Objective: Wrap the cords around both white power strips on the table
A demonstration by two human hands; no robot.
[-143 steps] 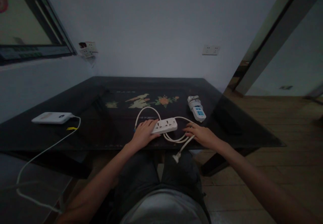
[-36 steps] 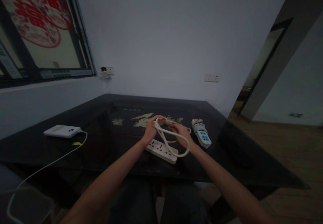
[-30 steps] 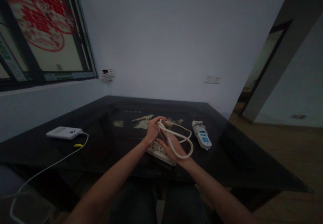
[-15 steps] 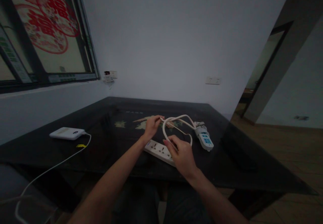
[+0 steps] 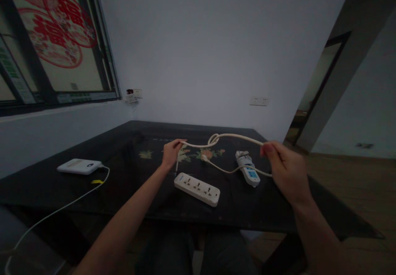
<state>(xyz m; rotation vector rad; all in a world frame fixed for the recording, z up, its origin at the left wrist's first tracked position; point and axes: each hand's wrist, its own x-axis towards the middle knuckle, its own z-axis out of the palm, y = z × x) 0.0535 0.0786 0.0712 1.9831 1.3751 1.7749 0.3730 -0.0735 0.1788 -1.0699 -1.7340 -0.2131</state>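
A white power cord (image 5: pixel 239 136) is stretched in the air between my hands, with a small loose knot near its middle. My left hand (image 5: pixel 172 152) pinches it close to where it runs down to a white power strip (image 5: pixel 197 188) on the table. Over to the right, my right hand (image 5: pixel 286 171) is closed around the cord. From that hand the cord's other part sags back leftward to its plug (image 5: pixel 204 158), which lies on the flower pattern. A second power strip (image 5: pixel 250 175), white and blue with its cord wound around it, lies under the sagging part.
On the left of the dark table (image 5: pixel 148 126) lies a white power bank (image 5: pixel 79 166) with a cable (image 5: pixel 69 202) hanging over the front edge. Wall sockets (image 5: pixel 258 100) are above the table's far side. A window (image 5: pixel 62 39) stands at the left.
My hands have moved apart, the right one far to the right. The large cord loop has drawn down into a small knot, and the near power strip is now uncovered.
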